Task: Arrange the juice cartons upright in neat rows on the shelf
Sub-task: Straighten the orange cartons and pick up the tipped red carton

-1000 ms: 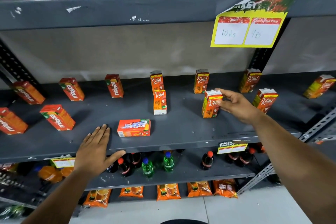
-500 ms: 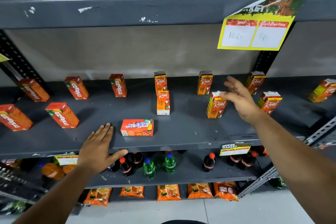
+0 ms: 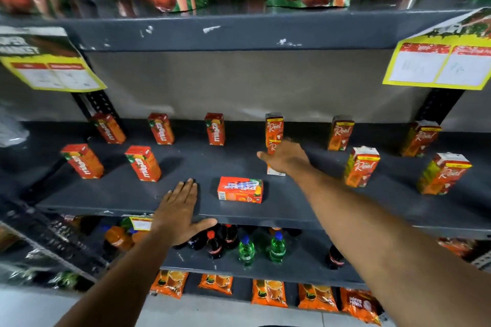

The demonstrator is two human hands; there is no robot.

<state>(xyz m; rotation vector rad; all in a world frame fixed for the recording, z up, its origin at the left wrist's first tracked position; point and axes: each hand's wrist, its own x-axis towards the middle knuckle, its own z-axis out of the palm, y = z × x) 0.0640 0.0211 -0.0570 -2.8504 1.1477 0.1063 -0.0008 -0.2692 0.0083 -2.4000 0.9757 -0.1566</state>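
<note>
- One carton lies flat (image 3: pixel 240 190) near the front edge of the shelf (image 3: pixel 119 194), its long axis running left to right along that edge; every other carton in view stands upright.
- My left hand (image 3: pixel 178 214) lies palm down on the shelf edge just left of that fallen carton, fingers spread and flat, gripping nothing; it is the nearer hand, apart from the carton but close beside it.
- My right hand (image 3: pixel 285 158) reaches in behind and to the right of the fallen carton, fingers loosely apart, empty; it partly covers an upright Real carton (image 3: pixel 275 170), and I cannot tell whether it touches it.
- Behind the fallen carton run two rows: Maaza cartons (image 3: pixel 143 163) off to its left, more Real cartons (image 3: pixel 361 166) to its right.
- I judge the coming move is to tip the fallen one onto its end.
</note>
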